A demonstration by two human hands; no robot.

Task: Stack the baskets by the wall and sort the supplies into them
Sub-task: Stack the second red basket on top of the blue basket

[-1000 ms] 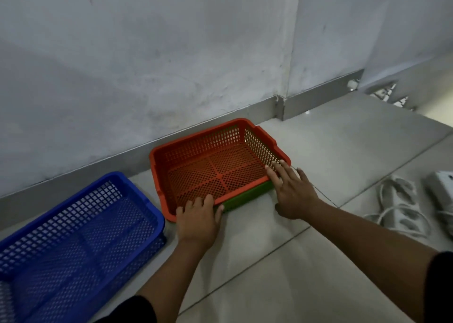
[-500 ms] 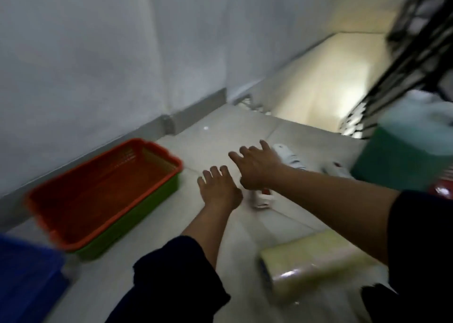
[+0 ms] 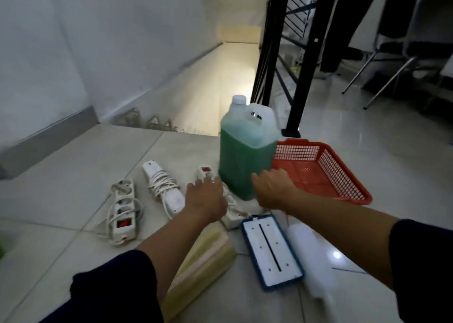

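I reach both hands toward a jug of green liquid standing on the tiled floor, a red basket just beside it. My left hand hovers with fingers spread over a white power strip, gripping nothing; my right hand, fingers relaxed, sits at the jug's base without closing on it. Two more power strips lie at left. The open stairwell lies beyond; a careless shove could, I judge, tip the heavy jug toward it.
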